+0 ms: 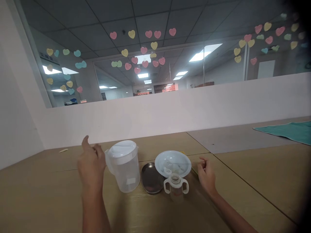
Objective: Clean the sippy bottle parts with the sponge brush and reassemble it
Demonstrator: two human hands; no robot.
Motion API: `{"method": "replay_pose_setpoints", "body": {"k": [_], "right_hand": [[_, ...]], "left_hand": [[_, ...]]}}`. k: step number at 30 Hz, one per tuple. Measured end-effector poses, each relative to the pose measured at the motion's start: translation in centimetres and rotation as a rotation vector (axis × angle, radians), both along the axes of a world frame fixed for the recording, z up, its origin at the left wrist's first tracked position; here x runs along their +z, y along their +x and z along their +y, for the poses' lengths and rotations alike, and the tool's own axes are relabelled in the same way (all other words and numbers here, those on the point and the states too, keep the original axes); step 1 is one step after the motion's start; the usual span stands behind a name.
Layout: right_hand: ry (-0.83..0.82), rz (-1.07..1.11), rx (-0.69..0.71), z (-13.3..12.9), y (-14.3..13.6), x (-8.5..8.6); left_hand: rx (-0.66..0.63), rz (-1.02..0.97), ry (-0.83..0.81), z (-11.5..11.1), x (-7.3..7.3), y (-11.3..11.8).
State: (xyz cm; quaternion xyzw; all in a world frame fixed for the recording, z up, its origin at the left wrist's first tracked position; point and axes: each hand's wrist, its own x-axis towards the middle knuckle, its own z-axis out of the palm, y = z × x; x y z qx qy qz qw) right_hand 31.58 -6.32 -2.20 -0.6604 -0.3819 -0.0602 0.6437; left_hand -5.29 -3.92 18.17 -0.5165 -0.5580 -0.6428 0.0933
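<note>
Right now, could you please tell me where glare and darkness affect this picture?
In the head view, bright ceiling lights glare in the window; the upper and lower right corners are black; a soft shadow crosses the table near the lidded pitcher.

An office, by the look of it, or a similar workplace.
Above a plain white wall ran a wide window, its glass dotted with heart-shaped notes in 4 colours: pink, yellow, green and blue. A gridded tile ceiling with bright rectangular lights showed in the glass, and slim posts suggested glazed partitions; whether reflected or beyond, I could not tell.
</note>
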Motion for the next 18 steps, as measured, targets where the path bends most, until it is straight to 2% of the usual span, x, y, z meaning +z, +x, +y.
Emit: {"method": "replay_pose_setpoints", "body": {"k": [2, 4, 5, 7, 9, 11, 13, 15, 18], "right_hand": [[-0.029, -0.019, -0.03, 1.0, 1.2, -1.1], [-0.079, -0.099, -0.004, 1.8, 2.2, -2.4], [-0.101, -0.131, 0.018, 2.1, 2.5, -3.0], [-0.149, -0.193, 0.067, 2.5, 2.9, -3.9], [-0.209, -0.252, 0.108, 2.6, 2.9, -4.4], [-0.286, -0.315, 0.149, 2.7, 2.6, -4.6], [-0.37, -0.37, 0.187, 2.8, 2.2, -4.6], [-0.452, -0.402, 0.211, 2.9, 1.8, -4.6], [-0.553, -0.409, 0.215, 2.9, 1.4, -4.4]], "left_hand": [[-0.211, 0.025, 0.072, -1.8, 0.5, 3.6], [-0.466, 0.124, 0.06, -2.1, -0.4, 8.0], [-0.578, 0.224, 0.021, -1.7, -1.4, 10.3], [-0.715, 0.415, -0.088, -0.1, -4.0, 14.2], [-0.838, 0.665, -0.291, 2.0, -6.9, 16.9], [-0.923, 0.749, -0.39, 3.8, -9.5, 18.2], [-0.984, 0.8, -0.453, 5.1, -11.3, 18.6], [-1.024, 0.856, -0.518, 5.7, -12.5, 18.8], [-1.037, 0.927, -0.606, 6.0, -13.4, 19.5]]}}
